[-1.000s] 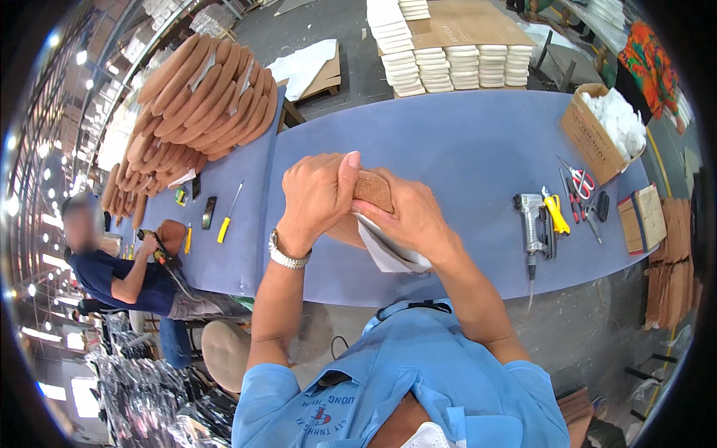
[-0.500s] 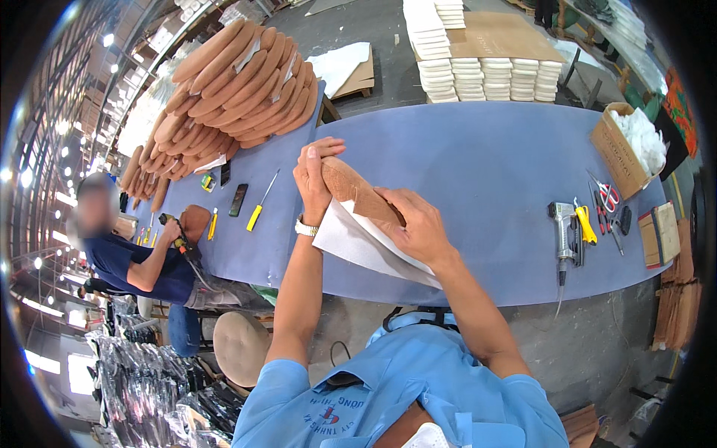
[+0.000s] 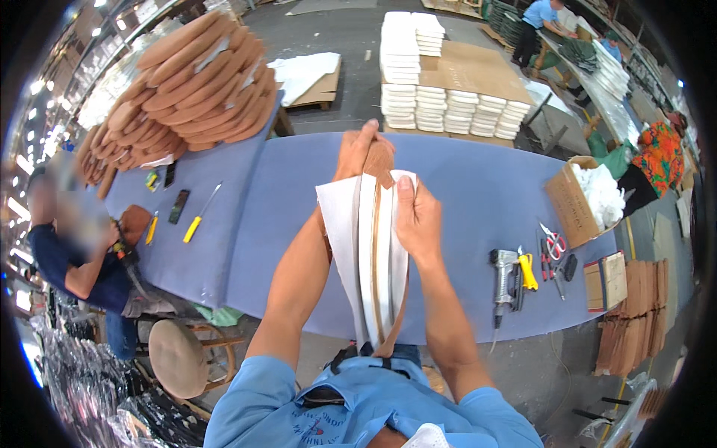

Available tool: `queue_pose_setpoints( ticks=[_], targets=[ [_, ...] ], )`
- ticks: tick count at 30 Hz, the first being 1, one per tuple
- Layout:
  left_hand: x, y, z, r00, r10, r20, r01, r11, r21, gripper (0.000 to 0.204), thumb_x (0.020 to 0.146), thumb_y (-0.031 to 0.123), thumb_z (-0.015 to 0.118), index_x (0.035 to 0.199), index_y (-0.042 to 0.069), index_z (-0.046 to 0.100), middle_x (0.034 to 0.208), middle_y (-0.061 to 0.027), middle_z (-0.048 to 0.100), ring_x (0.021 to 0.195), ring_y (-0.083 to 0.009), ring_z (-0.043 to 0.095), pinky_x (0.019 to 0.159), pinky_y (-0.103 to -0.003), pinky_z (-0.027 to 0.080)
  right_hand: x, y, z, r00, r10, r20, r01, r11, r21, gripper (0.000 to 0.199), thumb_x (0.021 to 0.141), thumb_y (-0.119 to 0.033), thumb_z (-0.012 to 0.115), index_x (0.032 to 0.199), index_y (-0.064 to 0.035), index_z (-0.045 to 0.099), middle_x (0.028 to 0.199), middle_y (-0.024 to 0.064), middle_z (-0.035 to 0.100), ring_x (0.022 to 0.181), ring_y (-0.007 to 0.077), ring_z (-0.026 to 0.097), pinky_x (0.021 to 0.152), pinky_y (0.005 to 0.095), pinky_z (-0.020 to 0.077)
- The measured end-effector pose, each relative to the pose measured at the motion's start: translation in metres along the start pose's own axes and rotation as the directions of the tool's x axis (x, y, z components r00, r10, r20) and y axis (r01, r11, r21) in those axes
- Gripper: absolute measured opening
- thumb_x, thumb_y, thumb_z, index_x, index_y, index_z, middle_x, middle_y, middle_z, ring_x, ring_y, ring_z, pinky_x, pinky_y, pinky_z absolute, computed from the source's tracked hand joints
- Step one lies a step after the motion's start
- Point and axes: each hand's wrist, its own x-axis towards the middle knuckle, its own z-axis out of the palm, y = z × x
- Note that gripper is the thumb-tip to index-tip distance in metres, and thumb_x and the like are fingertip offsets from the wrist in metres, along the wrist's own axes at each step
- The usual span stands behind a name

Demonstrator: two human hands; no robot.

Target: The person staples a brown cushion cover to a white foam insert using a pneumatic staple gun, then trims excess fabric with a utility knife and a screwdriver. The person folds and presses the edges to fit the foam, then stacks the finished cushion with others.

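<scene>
A brown-covered seat cushion stands on edge between my hands, its far end over the table. Its layered side faces up, with white padding and a thin tan board edge showing between white cloth flaps. My left hand is closed round the far end on the left. On the right, my right hand pinches the cover's edge, thumb on top and fingers mostly hidden beneath. The near end of the cushion reaches my waist.
Brown cushions are piled at far left, near a co-worker holding a power tool. A screwdriver lies on the blue table. Rightward are a staple gun, scissors and a cardboard box of white stuffing.
The cushion has turned from slanting to nearly straight ahead, its layered edge now facing up. My right hand has shifted from its brown face to the cover's edge; my left stays at the far end.
</scene>
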Motion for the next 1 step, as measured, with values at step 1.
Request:
queue_pose_setpoints(
  ticks=[1],
  targets=[
    [0.011, -0.0271, 0.0148, 0.999, -0.025, 0.028, 0.024, 1.0, 0.018, 0.065, 0.104, 0.046, 0.047, 0.076, -0.004, 0.078, 0.075, -0.0161, 0.075, 0.072, -0.0238, 0.067, 0.08, -0.035, 0.052, 0.0073, 0.0111, -0.0113, 1.0, 0.008, -0.005, -0.008, 1.0, -0.017, 0.04, 0.113, -0.036, 0.047, 0.112, -0.003, 0.07, 0.087, 0.0201, 0.072, 0.08, 0.0364, 0.074, 0.069, 0.0423, 0.0542]
  ],
)
